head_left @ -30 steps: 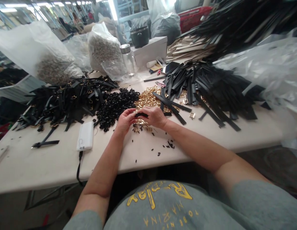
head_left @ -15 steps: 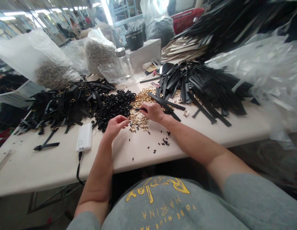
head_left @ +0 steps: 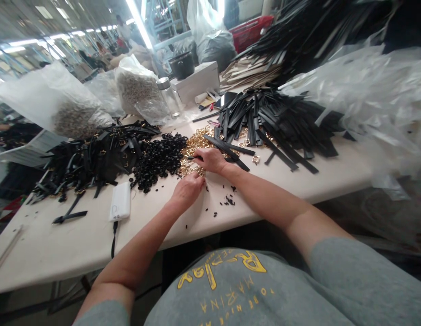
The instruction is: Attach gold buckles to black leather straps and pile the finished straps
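My right hand (head_left: 210,160) is closed around a black strap (head_left: 192,157), of which only a short dark end shows past the fingers. Just below it, my left hand (head_left: 189,188) has its fingertips pressed together at the near edge of a pile of gold buckles (head_left: 196,138). Whatever those fingertips pinch is hidden. Left of the buckles lies a heap of small black loops (head_left: 159,160). Several loose black straps (head_left: 227,148) rest across the right side of the buckle pile. Small black bits (head_left: 229,199) are scattered on the table near my right forearm.
Straps fitted with buckles (head_left: 94,154) are heaped at the left, behind a white power bank (head_left: 120,201) with a cable. A large stack of black straps (head_left: 281,117) spreads at the right beside clear plastic (head_left: 376,95). A glass bottle (head_left: 170,97) stands at the back.
My left hand has moved right and nearer my right hand, its fingers now at the buckle pile. The right hand keeps its grip on the strap. The whole view has shifted slightly.
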A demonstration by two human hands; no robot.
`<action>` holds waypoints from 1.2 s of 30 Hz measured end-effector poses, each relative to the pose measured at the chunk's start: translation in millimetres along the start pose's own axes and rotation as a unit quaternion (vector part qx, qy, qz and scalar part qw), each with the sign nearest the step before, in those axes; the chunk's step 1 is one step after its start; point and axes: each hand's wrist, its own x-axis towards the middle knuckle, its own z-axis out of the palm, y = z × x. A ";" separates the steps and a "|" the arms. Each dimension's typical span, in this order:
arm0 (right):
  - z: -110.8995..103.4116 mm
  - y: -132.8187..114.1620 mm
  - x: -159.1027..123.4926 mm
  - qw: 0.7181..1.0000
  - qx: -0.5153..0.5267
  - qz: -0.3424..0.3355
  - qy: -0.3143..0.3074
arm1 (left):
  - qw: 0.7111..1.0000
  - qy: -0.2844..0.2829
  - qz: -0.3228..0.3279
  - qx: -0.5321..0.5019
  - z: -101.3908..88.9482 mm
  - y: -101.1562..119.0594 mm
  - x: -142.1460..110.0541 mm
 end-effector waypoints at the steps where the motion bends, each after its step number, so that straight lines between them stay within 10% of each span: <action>1: 0.5 0.4 0.3 1.000 -0.001 0.000 -0.003 | 1.000 -0.001 -0.002 0.001 0.5 -0.4 1.1; 7: 1.9 3.9 2.1 1.000 0.017 0.001 -0.002 | 0.960 0.051 -0.063 -0.269 1.8 -22.7 11.2; 13: 2.0 6.9 2.6 0.998 0.052 -0.011 0.032 | 0.702 0.197 -0.231 -0.645 5.9 -57.2 23.0; 18: 7.9 2.5 0.0 0.996 0.067 -0.038 0.047 | 0.600 0.234 -0.265 -0.718 9.3 -62.7 24.3; 23: 12.3 -1.5 -2.5 0.993 0.087 -0.065 0.056 | 0.574 0.233 -0.268 -0.737 9.1 -65.8 24.2; 30: 15.2 0.6 -1.5 0.994 0.082 -0.051 0.048 | 0.646 0.274 -0.243 -0.670 10.1 -66.9 19.6; 36: 16.4 -2.4 -2.2 0.994 0.078 -0.068 0.038 | 0.643 0.272 -0.240 -0.674 9.0 -57.7 22.5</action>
